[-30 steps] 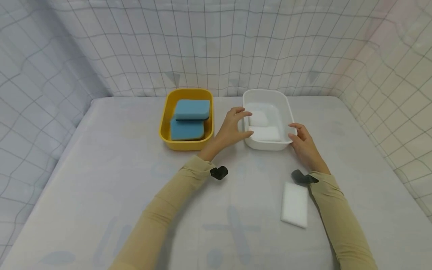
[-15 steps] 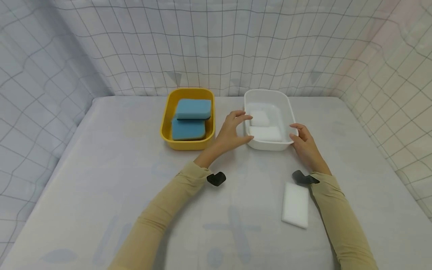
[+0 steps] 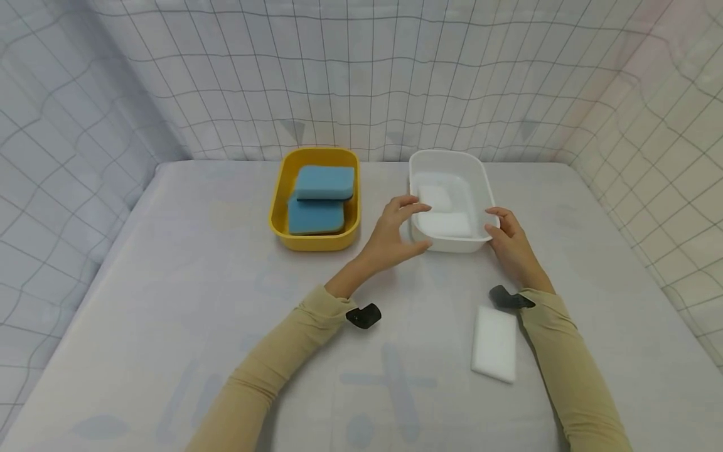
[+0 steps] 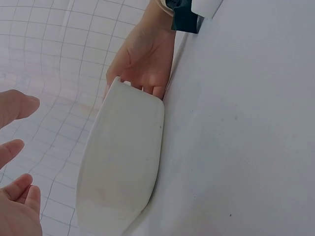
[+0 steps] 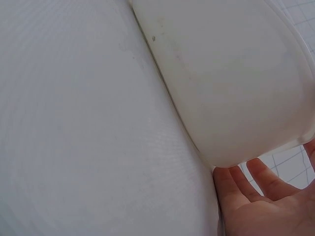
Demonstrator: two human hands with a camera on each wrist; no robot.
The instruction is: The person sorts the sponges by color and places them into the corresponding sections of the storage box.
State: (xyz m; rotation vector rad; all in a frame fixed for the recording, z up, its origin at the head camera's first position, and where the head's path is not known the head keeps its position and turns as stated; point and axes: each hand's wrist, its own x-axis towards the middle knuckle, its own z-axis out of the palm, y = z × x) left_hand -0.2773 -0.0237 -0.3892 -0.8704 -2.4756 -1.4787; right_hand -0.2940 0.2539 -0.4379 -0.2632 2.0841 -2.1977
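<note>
A white plastic bin [image 3: 477,176] stands at the back of the table, with two white sponge-like blocks [image 3: 445,223] inside along its left and front. My left hand [image 3: 390,242] is at the bin's front left corner, thumb and fingers spread apart. In the left wrist view its fingertips [image 4: 30,102] stand clear of the bin wall. My right hand [image 3: 511,248] holds the bin at its front right corner, fingers against the end wall in the right wrist view. Another white block [image 3: 494,344] lies on the table near my right forearm.
Left of the white bin stands a yellow bin [image 3: 275,216] with two blue sponges [image 3: 324,182] in it, one partly over the other. White gridded cloth [image 3: 339,81] hangs behind and at both sides of the table [image 3: 214,263].
My left hand has come slightly towards me and to the right, from the bin's left side to its front left corner. My right hand and the bin stay put.
</note>
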